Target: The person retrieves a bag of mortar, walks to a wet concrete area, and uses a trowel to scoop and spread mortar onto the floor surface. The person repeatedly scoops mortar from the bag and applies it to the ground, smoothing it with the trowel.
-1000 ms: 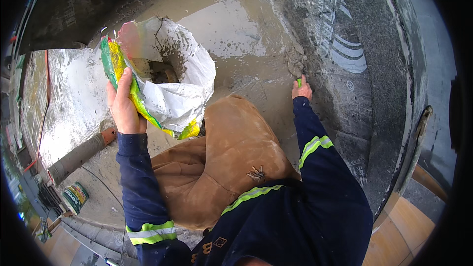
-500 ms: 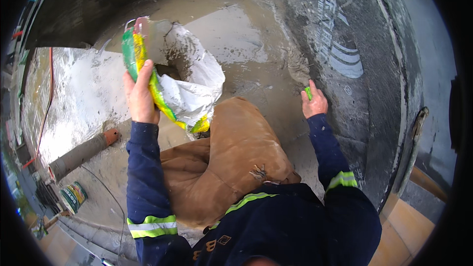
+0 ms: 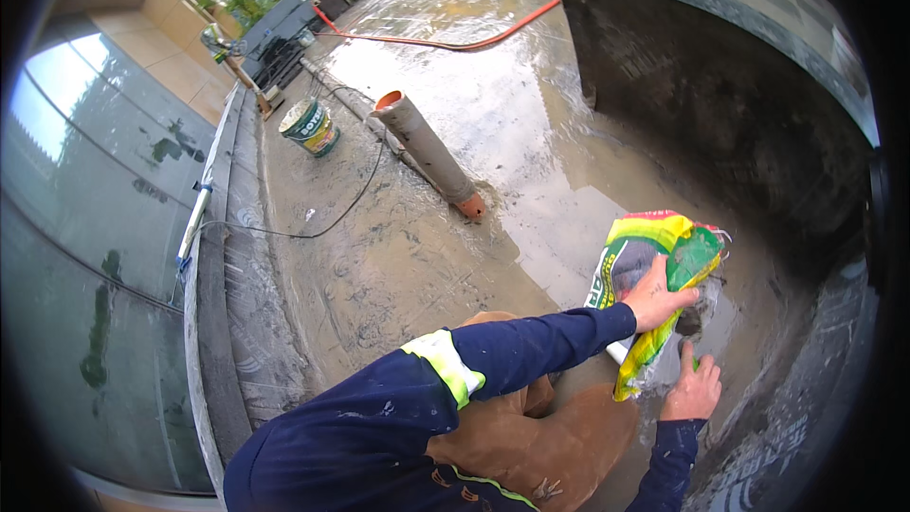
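At four o'clock in view, the left hand (image 3: 664, 298) grips the yellow-and-green bag (image 3: 690, 261), while the right hand (image 3: 694, 393), at the bag's five o'clock, curls around a small green object (image 3: 697, 363).

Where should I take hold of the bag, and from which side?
By the yellow-and-green edge of its mouth, coming from the left, where the left hand holds it. The bag looks soft and tilted, its mouth facing the right hand, so a grip there should likely steady the opening and leave that side free.
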Tool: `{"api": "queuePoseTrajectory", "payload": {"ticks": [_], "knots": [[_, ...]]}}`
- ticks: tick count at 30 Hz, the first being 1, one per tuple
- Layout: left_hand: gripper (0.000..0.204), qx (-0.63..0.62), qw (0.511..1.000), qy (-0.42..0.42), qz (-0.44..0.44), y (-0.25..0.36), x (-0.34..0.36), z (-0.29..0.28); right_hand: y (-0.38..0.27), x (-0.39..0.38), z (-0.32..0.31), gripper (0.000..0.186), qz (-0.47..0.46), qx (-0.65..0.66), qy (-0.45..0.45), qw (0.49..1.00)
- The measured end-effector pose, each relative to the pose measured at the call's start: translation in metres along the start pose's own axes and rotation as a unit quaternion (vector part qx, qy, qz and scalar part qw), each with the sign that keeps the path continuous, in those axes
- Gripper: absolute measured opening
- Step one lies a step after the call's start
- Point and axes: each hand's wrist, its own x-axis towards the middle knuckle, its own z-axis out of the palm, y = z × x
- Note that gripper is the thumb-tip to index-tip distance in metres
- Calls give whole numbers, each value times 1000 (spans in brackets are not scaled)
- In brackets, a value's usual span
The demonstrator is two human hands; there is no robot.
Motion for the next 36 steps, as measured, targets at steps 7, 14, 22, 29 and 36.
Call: {"api": "queuePoseTrajectory", "payload": {"ticks": [7, 14, 22, 29, 36], "knots": [[93, -20, 1000, -12, 3, 4, -1, 8, 21, 11, 18, 52, -30, 6, 12, 999], [80, -14, 999, 27, 24, 0, 4, 16, 68, -54, 77, 50, 181, 296, 200, 916], [89, 4, 1000, 15, -18, 1, -2, 10, 88, -97, 134, 42, 603, 579, 135, 531], [89, 12, 1000, 7, -4, -4, 3, 8, 100, -90, 164, 39, 624, 605, 168, 466], [84, 13, 1000, -8, -4, -2, 2, 6, 88, -75, 158, 33, 607, 642, 113, 454]]}}
